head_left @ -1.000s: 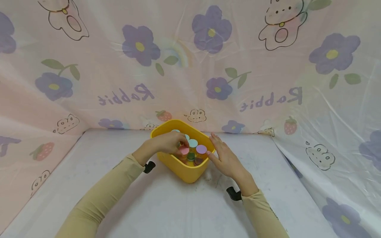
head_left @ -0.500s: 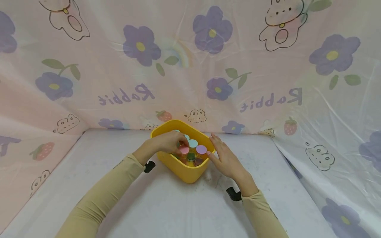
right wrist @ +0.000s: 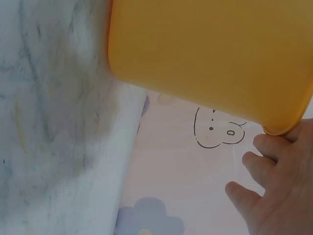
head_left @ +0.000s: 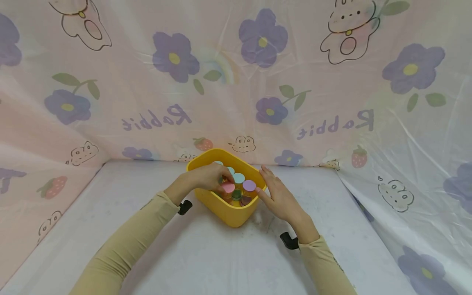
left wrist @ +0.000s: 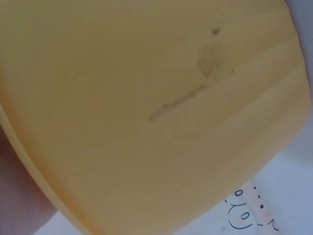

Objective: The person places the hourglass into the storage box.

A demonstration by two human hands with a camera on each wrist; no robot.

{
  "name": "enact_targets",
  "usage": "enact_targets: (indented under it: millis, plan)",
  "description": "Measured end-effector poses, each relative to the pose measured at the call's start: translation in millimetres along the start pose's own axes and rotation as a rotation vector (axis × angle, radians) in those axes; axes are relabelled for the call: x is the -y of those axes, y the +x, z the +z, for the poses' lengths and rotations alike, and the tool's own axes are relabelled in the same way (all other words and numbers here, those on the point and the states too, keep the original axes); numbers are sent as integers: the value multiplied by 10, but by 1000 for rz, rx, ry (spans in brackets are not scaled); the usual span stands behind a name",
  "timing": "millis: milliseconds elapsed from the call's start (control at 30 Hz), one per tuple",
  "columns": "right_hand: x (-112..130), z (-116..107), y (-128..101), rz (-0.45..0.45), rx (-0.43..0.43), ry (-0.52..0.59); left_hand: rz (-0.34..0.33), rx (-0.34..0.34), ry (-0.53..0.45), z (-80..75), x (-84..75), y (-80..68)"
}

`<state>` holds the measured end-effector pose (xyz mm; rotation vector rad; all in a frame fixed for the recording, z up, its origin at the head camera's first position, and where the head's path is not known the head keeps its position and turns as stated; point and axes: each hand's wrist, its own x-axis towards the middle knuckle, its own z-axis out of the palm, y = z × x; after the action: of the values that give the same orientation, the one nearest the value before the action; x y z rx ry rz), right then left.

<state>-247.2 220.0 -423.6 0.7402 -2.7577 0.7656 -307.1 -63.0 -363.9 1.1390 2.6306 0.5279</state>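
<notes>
A yellow plastic bin (head_left: 221, 211) holds several small clear jars with coloured lids. My left hand (head_left: 208, 177) reaches over the bin's near left rim, thumb and fingers pinching a pink-lidded jar (head_left: 228, 187). Beside that jar stand a purple-lidded jar (head_left: 249, 185) and a pale-blue-lidded jar (head_left: 239, 178); more pale blue lids are partly hidden by the left hand. Along the right rim, my right hand (head_left: 280, 194) rests with its fingers extended. In the left wrist view the bin's outer wall (left wrist: 122, 147) hides the jars. The right wrist view shows the right hand's fingers (right wrist: 264, 169) at the rim.
The bin stands on a white tabletop (head_left: 166, 254), near its back edge. A pink curtain (head_left: 221, 94) printed with flowers and rabbits hangs behind and at the sides. Faint dark smudges mark the table right of the bin.
Almost nothing differs: the pink-lidded jar shifts very slightly within the left hand. Both hands and the bin stay where they were.
</notes>
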Motion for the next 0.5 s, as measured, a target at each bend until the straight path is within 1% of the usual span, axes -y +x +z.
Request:
enact_targets:
  millis: [133,300,433,500]
  plan:
    - [-2,-22,-1,-1,2,-8,-8,-1,-16,-5,-13,9]
    - [-6,-62,-4,-3,4,-50,-11,-5,-38,-18,-18,22]
    - [-13,-114,-42,-2,-12,-47,17,-12,-61,-21,-19,19]
    - [-18,-139,-68,-6,-38,-35,38,-24,-70,-19,-4,-1]
